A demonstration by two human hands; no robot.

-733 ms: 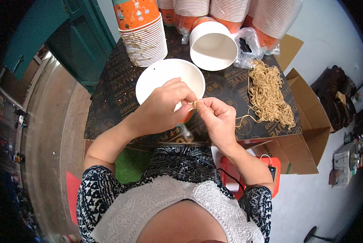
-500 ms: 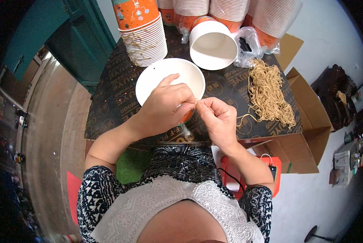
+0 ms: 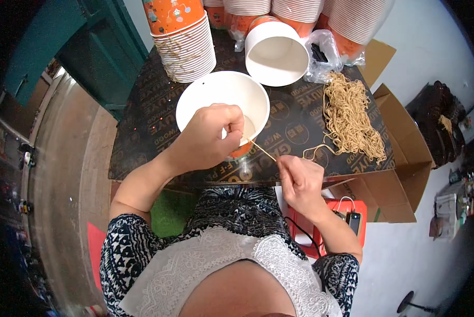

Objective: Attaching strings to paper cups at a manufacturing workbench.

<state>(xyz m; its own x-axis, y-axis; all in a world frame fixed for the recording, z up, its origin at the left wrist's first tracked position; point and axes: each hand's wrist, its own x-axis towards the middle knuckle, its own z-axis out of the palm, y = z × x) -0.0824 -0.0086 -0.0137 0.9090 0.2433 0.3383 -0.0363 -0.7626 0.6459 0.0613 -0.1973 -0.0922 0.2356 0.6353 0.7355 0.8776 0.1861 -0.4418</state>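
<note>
From the head camera, your left hand (image 3: 208,138) is curled into a loose fist over the near rim of the wide white paper bowl (image 3: 222,100), with thumb and forefinger pinched shut on one end of a thin tan elastic string (image 3: 261,150). Your right hand (image 3: 300,179) sits nearer your body at the table's front edge, its fingertips closed on the other end, so the string runs taut and slanted between the two hands, which are a little apart. The bowl stands upright on the dark printed table (image 3: 142,127), its orange outer wall just showing below your left fist. To do this well, I judge you should keep the tension even and hold the pinch close to each end, so the strand does not slip or snap back; steady the bowl with the heel of your left hand, since it is light and could tip toward you. Whether the string is already looped or fixed to the bowl is hidden behind your fingers. To your right lies the loose heap of tan elastic strings (image 3: 350,119), with one stray strand trailing toward your right hand; draw the next one from its near edge so the heap does not tangle. Beyond the bowl a second white paper bowl (image 3: 276,53) lies tipped on its side, a tall stack of orange-and-white paper bowls (image 3: 183,42) stands at the back left, and an open brown cardboard box (image 3: 400,174) sits just off the table's right edge.
</note>
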